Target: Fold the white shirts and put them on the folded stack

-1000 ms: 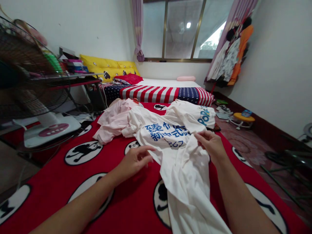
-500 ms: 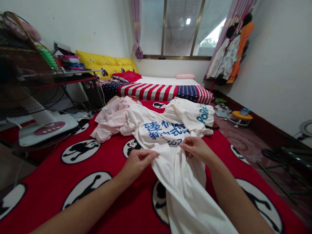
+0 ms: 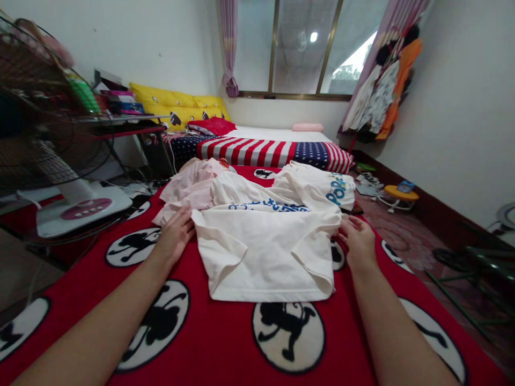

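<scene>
A white T-shirt (image 3: 267, 252) with blue printed characters lies on the red blanket (image 3: 225, 343). Its near part is doubled over in a wide flat panel that covers some of the print, and both side edges curl inward. My left hand (image 3: 176, 236) is at the panel's upper left corner, fingers closed on the edge, thumb hidden. At the upper right corner, my right hand (image 3: 357, 238) pinches the cloth. Behind it lie a pale pink garment (image 3: 187, 187) on the left and another white shirt (image 3: 322, 185) with teal lettering on the right.
A standing fan (image 3: 76, 209) is close on the left, beside a cluttered desk (image 3: 124, 126). Beyond the blanket is a bed (image 3: 257, 153) with a striped cover. On the right floor are a yellow stool (image 3: 401, 193) and a green metal frame (image 3: 462, 289). Clothes (image 3: 378, 96) hang near the window.
My hands have moved apart, from close together at the middle to either side of the T-shirt. Its bunched near end, which trailed toward me, is now spread in a flat doubled panel.
</scene>
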`<state>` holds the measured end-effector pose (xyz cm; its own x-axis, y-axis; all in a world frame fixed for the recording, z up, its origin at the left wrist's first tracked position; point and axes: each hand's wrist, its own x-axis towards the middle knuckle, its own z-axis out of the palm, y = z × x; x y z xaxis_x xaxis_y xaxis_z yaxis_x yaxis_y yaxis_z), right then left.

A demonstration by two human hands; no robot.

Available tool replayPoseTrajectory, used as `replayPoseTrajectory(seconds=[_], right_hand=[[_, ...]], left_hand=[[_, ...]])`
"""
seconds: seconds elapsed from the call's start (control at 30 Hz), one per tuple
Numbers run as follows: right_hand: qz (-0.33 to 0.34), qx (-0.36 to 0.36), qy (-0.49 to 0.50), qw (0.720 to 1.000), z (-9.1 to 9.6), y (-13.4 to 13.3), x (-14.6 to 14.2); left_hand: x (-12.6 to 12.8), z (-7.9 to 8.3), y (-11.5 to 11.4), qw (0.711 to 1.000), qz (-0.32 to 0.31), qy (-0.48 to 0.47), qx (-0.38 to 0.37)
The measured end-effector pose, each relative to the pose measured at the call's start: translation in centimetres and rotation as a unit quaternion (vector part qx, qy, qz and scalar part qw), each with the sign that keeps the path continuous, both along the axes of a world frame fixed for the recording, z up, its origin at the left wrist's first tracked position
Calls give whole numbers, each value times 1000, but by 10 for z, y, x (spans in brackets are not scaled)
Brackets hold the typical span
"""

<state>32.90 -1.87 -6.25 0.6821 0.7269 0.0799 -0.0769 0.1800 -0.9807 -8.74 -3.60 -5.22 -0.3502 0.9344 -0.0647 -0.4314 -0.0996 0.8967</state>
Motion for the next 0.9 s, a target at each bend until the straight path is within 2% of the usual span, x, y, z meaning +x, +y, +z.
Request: replayPoseTrajectory(seconds=[0.1, 0.17, 0.27, 0.33, 0.4, 0.5, 0.6, 0.67, 0.7, 0.73, 0.8, 0.87, 0.9], right_hand=[[-28, 17, -203, 979, 2, -4, -7], [3, 15, -303, 953, 3, -6, -11], [60, -3, -395, 917, 0, -5, -16], [76, -22, -441, 894, -7, -4, -18], [84, -38, -481, 872, -15, -1, -20], [85, -19, -523, 848, -23, 0, -21], [34, 43, -518, 854, -20, -1, -20], [-13, 75, -510, 857, -15, -3, -17], [-15, 84, -511, 856, -13, -4, -14], [5, 86, -511, 855, -11, -5, -12], [98, 73, -520, 846, -9, -6, -8], [206, 46, -539, 816, -8, -7, -6], [244, 32, -550, 798, -7, -8, -6]], left_hand=[[5, -8, -3, 987, -17, 158, 18], [5, -14, -1, 969, -29, 244, 33], [4, -23, 3, 939, -50, 336, 58], [3, -27, 4, 914, -57, 398, 59], [4, -27, 2, 876, -58, 476, 54], [7, -25, -3, 822, -53, 565, 53], [6, -21, -6, 822, -21, 565, 73], [1, -19, -6, 832, 27, 547, 86], [-3, -17, -6, 832, 56, 545, 88], [-7, -16, -5, 827, 85, 549, 91], [-15, -12, -5, 799, 141, 575, 110], [-19, -7, -6, 764, 176, 600, 157], [-18, -5, -8, 753, 173, 606, 188]])
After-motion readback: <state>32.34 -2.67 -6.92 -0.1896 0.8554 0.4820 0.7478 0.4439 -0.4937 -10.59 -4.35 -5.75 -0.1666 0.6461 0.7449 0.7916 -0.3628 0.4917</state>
